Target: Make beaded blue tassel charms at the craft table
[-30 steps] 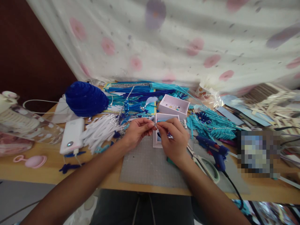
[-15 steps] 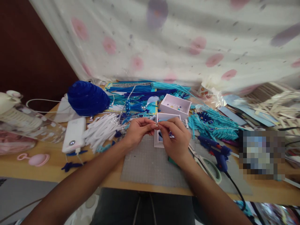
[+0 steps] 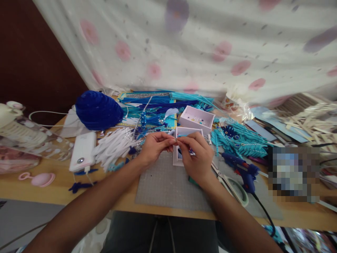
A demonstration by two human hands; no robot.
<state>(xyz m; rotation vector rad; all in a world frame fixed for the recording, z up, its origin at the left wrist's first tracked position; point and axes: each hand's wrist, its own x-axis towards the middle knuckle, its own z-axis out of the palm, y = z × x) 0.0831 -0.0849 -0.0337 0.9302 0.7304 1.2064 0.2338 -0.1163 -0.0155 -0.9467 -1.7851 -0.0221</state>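
Note:
My left hand (image 3: pixel 157 147) and my right hand (image 3: pixel 198 154) meet fingertip to fingertip over the grey cutting mat (image 3: pixel 163 189). Both are closed in a pinch, thumbs against forefingers. Whatever sits between the tips is too small to make out. Just behind and beneath my right hand is a small white box (image 3: pixel 179 161) with blue pieces inside, partly covered by that hand. A second pale box (image 3: pixel 197 117) farther back holds small clear and coloured beads.
Right of my right arm lie scissors (image 3: pixel 229 184) and a blue glue gun (image 3: pixel 242 168) with its cord. Turquoise fuzzy stems (image 3: pixel 250 144) lie behind them. On the left are white stems (image 3: pixel 116 146), a white power bank (image 3: pixel 83 151) and a dark-blue fuzzy bundle (image 3: pixel 97 110).

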